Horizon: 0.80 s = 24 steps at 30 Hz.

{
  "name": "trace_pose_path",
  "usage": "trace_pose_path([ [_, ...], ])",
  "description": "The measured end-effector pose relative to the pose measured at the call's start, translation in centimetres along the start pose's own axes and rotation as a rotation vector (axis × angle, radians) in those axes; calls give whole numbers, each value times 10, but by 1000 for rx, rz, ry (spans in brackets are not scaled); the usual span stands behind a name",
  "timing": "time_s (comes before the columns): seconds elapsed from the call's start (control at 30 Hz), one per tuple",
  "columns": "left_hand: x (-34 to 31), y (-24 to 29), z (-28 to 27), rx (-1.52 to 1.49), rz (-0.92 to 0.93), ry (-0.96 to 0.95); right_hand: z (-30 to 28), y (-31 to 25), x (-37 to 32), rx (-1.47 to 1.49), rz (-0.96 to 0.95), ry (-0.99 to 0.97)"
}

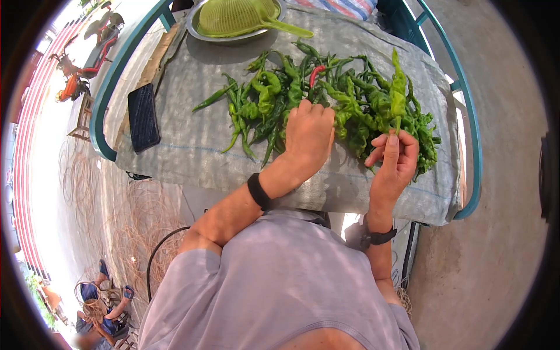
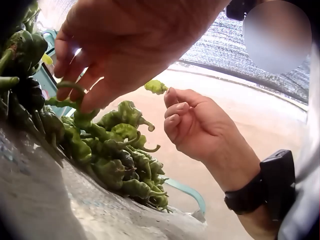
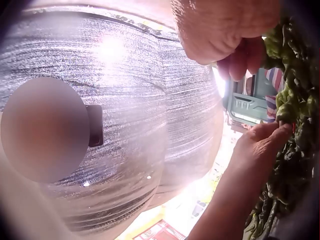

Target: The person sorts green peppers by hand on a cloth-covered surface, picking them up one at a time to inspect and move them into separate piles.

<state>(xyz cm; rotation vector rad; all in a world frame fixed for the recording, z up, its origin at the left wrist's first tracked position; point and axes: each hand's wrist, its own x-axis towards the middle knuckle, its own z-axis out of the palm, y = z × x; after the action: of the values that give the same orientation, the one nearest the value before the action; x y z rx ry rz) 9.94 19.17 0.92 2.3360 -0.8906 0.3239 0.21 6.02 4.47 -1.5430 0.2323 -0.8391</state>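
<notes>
Green peppers (image 1: 350,105) lie in a wide heap on a grey woven sheet (image 1: 198,157), with one red pepper (image 1: 315,76) among them. My right hand (image 1: 396,160) pinches a light green pepper (image 1: 398,96) by its stem and holds it up at the heap's right side; the left wrist view also shows this hand (image 2: 200,125) with the pepper (image 2: 156,87). My left hand (image 1: 309,137) is at the heap's near edge, fingers bent down. In the left wrist view, its fingers (image 2: 90,80) are around a curved green stem; in the right wrist view this hand (image 3: 260,145) pinches a green pepper (image 3: 287,109).
A metal basin (image 1: 195,29) with a yellow-green strainer (image 1: 236,17) stands at the back left. A dark phone (image 1: 143,118) lies on the left of the sheet. Teal rails (image 1: 473,134) run along both sides. A person (image 1: 96,312) sits at the lower left.
</notes>
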Motion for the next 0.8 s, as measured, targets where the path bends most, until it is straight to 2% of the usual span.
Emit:
trace_pose_path([
  [0.07,-5,-3,3,128,-6,-110,-5,0,3,-30,-40,13],
  [0.17,-11,-5,-5,17,-23,-89,-12,-3,8,-98,-60,61],
  [0.27,-12,-8,-17,14,-28,73,-22,0,13,-191,-50,88],
  [0.43,-10,-24,-23,183,-115,132,-31,7,17,-296,118,115],
  [0.47,-11,-26,-21,175,-129,93,-31,7,17,-299,148,123],
  [0.53,-13,-29,-17,159,-159,16,-30,7,17,-302,146,137],
  [0.63,-11,-30,-10,215,-164,31,-29,5,16,-312,156,134],
  [0.8,-5,-39,-13,25,-268,54,-31,5,7,-316,66,116],
])
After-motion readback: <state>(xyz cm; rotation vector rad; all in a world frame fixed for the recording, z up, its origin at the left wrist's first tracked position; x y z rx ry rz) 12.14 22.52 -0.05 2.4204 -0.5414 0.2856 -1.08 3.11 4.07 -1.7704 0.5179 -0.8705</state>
